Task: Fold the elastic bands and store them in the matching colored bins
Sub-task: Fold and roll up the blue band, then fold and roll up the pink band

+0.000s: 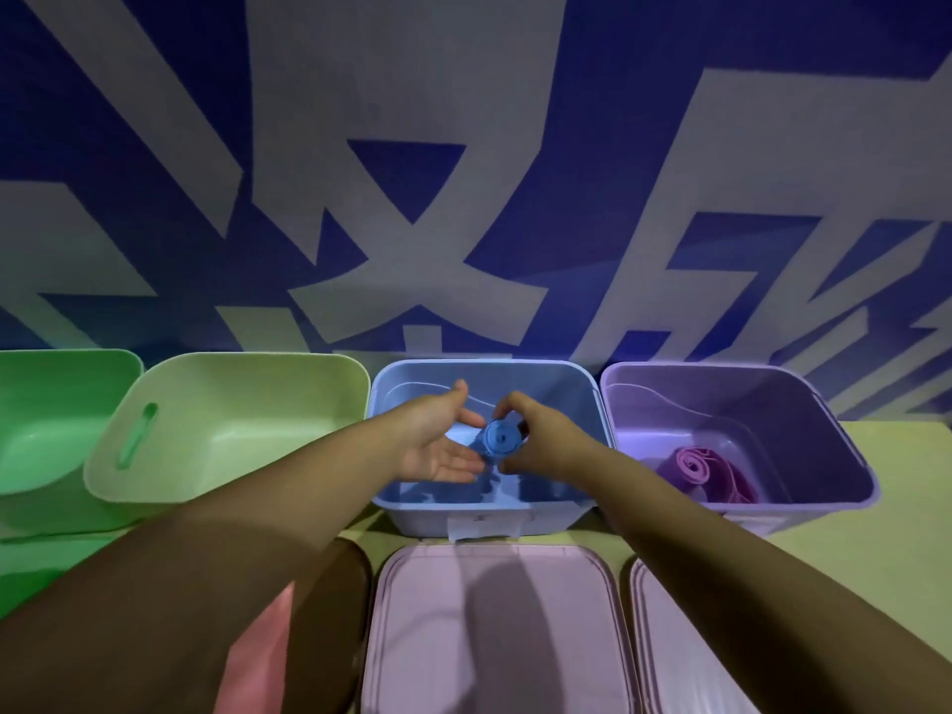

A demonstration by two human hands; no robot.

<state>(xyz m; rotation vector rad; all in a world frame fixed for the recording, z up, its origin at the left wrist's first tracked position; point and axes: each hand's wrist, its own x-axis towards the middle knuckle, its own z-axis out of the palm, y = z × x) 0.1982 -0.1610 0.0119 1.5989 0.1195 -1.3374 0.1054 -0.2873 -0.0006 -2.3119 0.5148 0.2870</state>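
Head view. We see both forearms reaching forward over the blue bin, which sits third from the left in a row of four open bins along the wall. The right hand grips the blue band, rolled into a tight coil whose spiral end faces the camera: fingers curled over the top of the roll, thumb under it. The left hand is spread, palm turned toward the roll, fingers straight, thumb raised; its fingertips lie just beside the coil, and we cannot tell whether they touch it. The roll sits within the blue bin's outline; whether it rests on the floor of the bin or hangs above it we cannot tell. To the right, the purple bin holds a rolled purple band lying near its front wall. To the left stand a pale yellow-green bin and, at the frame edge, a green bin. Two pink lids lie flat on the yellow-green table nearer the person.
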